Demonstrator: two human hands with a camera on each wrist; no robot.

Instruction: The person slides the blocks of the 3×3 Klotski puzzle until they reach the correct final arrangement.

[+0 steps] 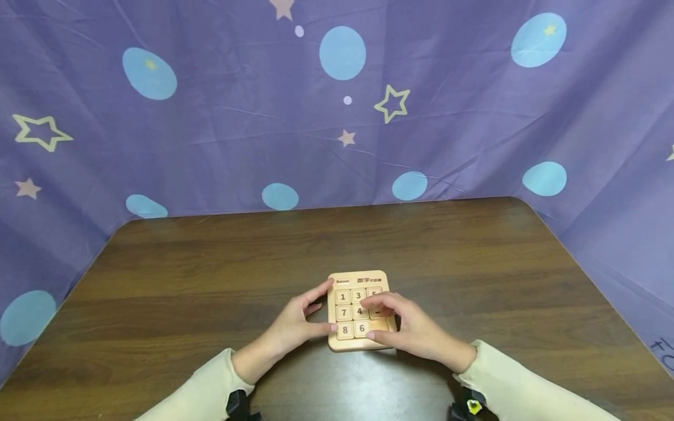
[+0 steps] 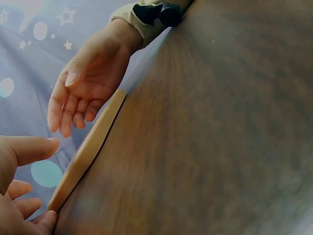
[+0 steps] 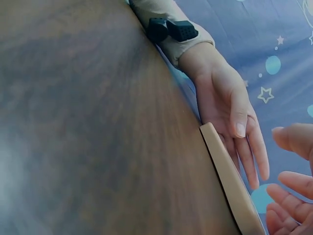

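A wooden sliding number puzzle (image 1: 358, 348) lies on the table, its tiles marked 1, 3, 5, then 7, 4 and one partly covered, then 8 and 6. Along its left side is my left hand (image 1: 292, 321), index fingertip right at the upper corner and thumb tip near the 8. In the left wrist view, a fingertip (image 2: 49, 219) touches the frame's edge while the thumb stays raised. My right hand (image 1: 421, 327) reaches over the right side, index finger by the 4 and thumb by the 6. It covers part of the right column.
The brown wooden table (image 1: 210, 269) extends around the puzzle on all sides. Behind it hangs a purple cloth (image 1: 231, 105) printed with stars and blue dots. Black wrist cameras (image 1: 468, 403) sit at both pale sleeves (image 1: 518, 386).
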